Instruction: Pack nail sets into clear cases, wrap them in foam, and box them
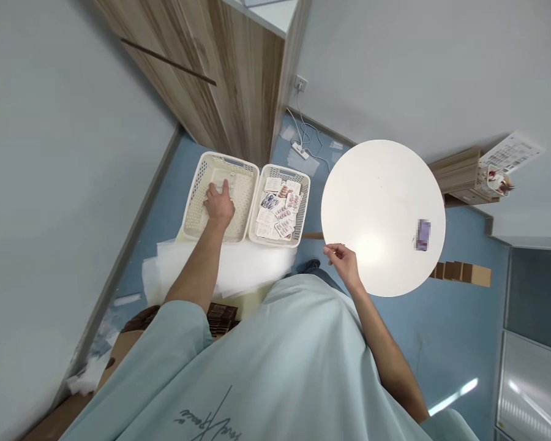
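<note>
My left hand (219, 205) reaches down into the left cream plastic basket (190, 214), fingers apart. Beneath its fingertips lies something clear and flat (219, 184); I cannot make out its kind, and the hand partly hides it. My right hand (343, 262) hovers by the near left edge of the round white table (376, 184). Its fingers are curled together towards the thumb, and nothing shows between them. Against the left basket stands a second cream basket (305, 202), holding several printed cards and packets (280, 211) with pictures of nails on them.
White sheets (252, 263) lie under the baskets' near side. A blurred purple thing (423, 235) rests on the table. Behind the baskets rises a wooden cabinet (239, 79). A power strip (300, 150) with cables is on the floor. Cardboard boxes (468, 274) sit beyond the table.
</note>
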Motion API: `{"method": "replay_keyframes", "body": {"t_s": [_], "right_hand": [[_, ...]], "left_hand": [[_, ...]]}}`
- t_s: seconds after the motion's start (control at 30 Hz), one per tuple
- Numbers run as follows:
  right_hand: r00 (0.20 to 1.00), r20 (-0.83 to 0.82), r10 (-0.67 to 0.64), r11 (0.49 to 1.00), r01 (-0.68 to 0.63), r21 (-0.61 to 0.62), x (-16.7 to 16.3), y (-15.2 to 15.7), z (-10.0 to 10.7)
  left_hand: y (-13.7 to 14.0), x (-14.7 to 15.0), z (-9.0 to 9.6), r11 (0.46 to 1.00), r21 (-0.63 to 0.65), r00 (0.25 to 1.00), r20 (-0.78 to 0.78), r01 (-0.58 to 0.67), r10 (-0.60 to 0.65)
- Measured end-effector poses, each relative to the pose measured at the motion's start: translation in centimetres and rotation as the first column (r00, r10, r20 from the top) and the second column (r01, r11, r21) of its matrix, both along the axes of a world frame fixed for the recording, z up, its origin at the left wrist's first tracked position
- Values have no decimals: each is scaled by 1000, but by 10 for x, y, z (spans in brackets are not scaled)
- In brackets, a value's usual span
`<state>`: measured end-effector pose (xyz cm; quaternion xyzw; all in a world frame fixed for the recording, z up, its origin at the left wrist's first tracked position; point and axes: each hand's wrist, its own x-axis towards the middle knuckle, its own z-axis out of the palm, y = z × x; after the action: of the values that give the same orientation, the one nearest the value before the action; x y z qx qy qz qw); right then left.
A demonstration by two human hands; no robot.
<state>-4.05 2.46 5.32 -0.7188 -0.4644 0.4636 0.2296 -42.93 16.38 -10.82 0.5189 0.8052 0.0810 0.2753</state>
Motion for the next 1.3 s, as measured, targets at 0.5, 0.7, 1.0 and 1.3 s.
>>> {"method": "replay_keyframes", "body": {"t_s": [0.5,0.7,1.0,1.3], "right_hand": [[995,-98,25,1000,-25,-4,-3,2,-1],[993,-114,11,1000,-8,22,1,0,2],[991,-134,-20,998,27,51,11,-9,6],[985,-171,-36,998,44,44,32,-16,4]], "left_hand": [[-59,39,10,988,38,982,103,153,-156],[-25,23,8,938,43,935,79,345,-347],[7,28,14,874,-9,873,-37,486,-486],[-18,35,57,966,256,1000,-17,21,-17]]}}
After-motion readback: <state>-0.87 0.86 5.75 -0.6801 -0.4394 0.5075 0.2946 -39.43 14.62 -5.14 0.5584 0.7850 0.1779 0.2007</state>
